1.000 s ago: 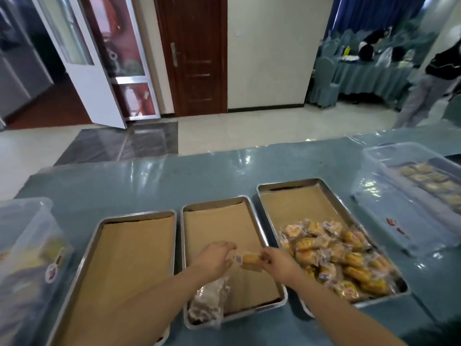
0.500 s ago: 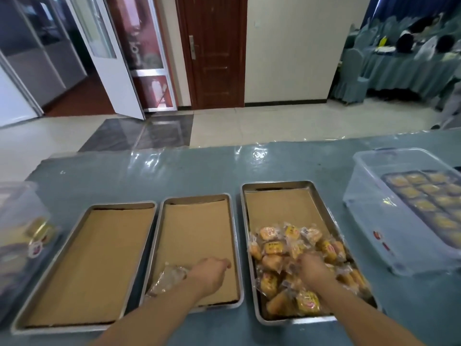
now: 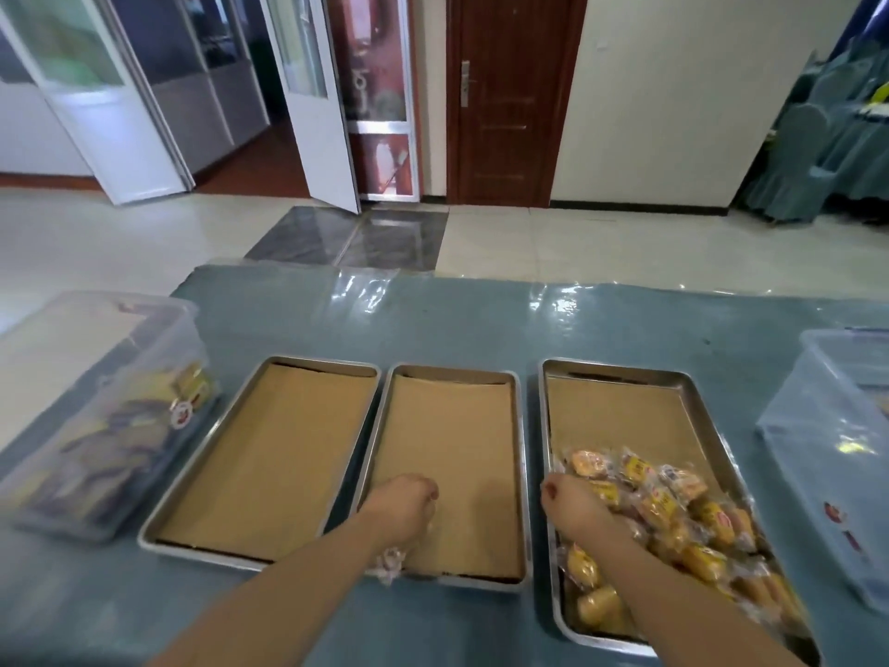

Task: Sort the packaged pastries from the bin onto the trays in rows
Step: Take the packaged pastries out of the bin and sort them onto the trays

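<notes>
The packaged pastries, yellow and orange in clear wrappers, are heaped in the near half of the right tray, which sits toward the right end of the bench. The right hand is down on the left side of that pile, knuckles up, fingers curled into the wrappers; whether they actually pinch one can't be told from here. The far half of that tray shows only its brown paper liner.

The left hand hangs over the near end of the middle tray, fingers curled under, and a crinkly clear wrapper pokes out below the wrist at the tray's near rim. It looks like the hand grips it, though the fingertips are hidden.

The left tray lies right beside the middle one, paper-lined too. At the bench's left edge sits a clear plastic bin with more packaged stuff inside, blurry. Another clear bin sits at the right edge, cut off by the frame.
</notes>
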